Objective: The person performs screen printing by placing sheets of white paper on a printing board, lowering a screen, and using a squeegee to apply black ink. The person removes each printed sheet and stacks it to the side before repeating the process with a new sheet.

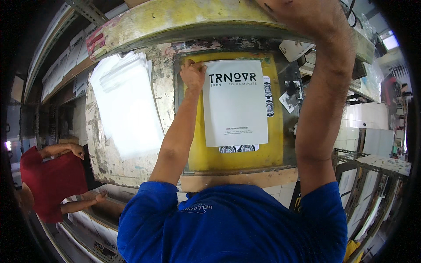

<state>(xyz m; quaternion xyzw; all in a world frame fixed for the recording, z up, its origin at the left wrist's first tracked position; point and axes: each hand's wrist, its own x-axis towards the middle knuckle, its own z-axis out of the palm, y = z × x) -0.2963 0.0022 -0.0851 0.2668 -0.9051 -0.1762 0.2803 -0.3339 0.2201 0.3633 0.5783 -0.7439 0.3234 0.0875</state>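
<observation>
My left hand [193,73] has its fingers curled at the upper left corner of the printed sheet [237,109], and seems to pinch it. The sheet lies on the yellow board [197,155], with patterned labels [269,97] showing past its right and lower edges. My right hand [289,11] is up by the pale beam [175,19], cut off by the top of the view, so I cannot tell whether it is gripping.

The likeliest trouble is a skewed sheet: only one corner has fingers on it, so a tug there could swing the rest round. The labels, if they are loose, could shift too. If the beam can drop and my right hand lost it, my left would be close below. The pile [127,109] on the worktop [167,94] looks uneven, so a knock from my forearm could slide it.
</observation>
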